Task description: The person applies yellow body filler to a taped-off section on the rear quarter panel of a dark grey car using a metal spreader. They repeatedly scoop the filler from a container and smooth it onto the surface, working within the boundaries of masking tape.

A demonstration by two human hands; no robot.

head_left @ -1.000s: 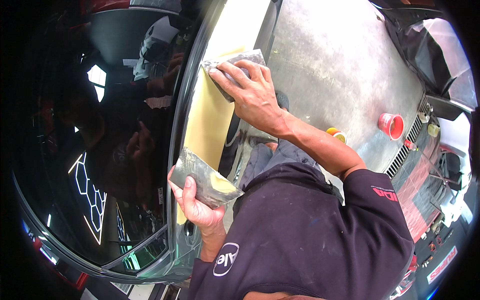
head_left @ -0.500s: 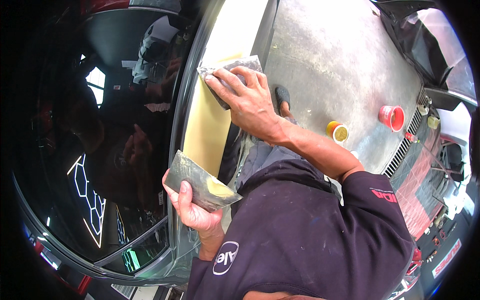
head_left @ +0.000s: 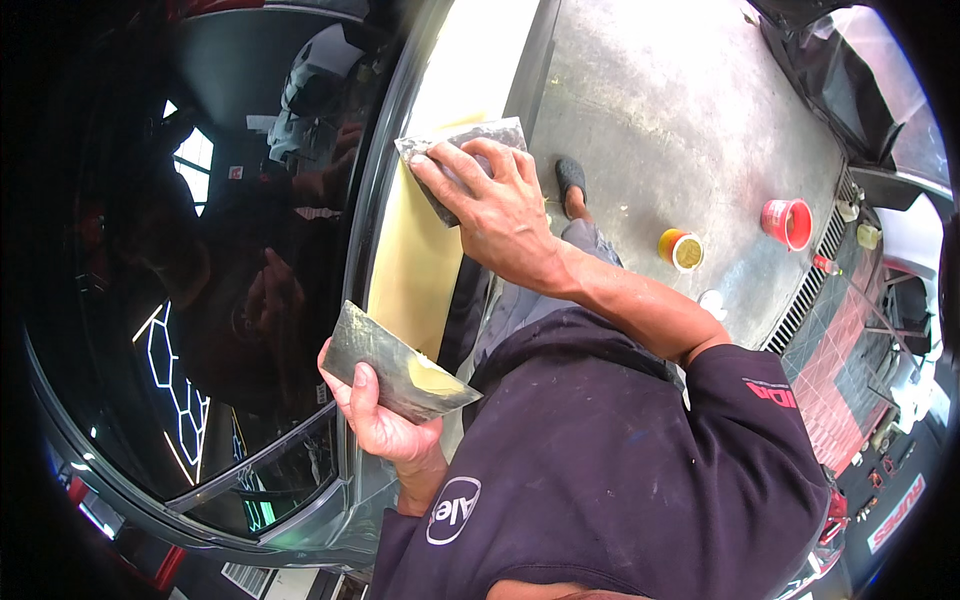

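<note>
My right hand [head_left: 500, 215] presses a flat grey putty spreader [head_left: 485, 131] onto a car body panel [head_left: 415, 265], with the fingers spread over its face. Pale yellow filler coats the panel in a long strip beside the dark window trim. Nearer to me, my left hand [head_left: 390, 420] grips a second grey spreader [head_left: 375, 352] by its lower edge, thumb on top. A smear of yellow putty [head_left: 432, 380] sits near that spreader's right corner. This second spreader overlaps the lower end of the coated strip; whether it touches the panel I cannot tell.
The car's glossy dark glass [head_left: 250, 330] curves along the left, full of reflections. On the concrete floor [head_left: 650, 130] stand a yellow-rimmed tub [head_left: 682, 251] and a red bucket [head_left: 787, 224], near a drain grate [head_left: 812, 285]. Black sheeting [head_left: 840, 85] hangs at the far right.
Both hands keep their spreaders and have barely moved; the right one sits slightly lower in the picture. My foot and the floor items have shifted a little in the view.
</note>
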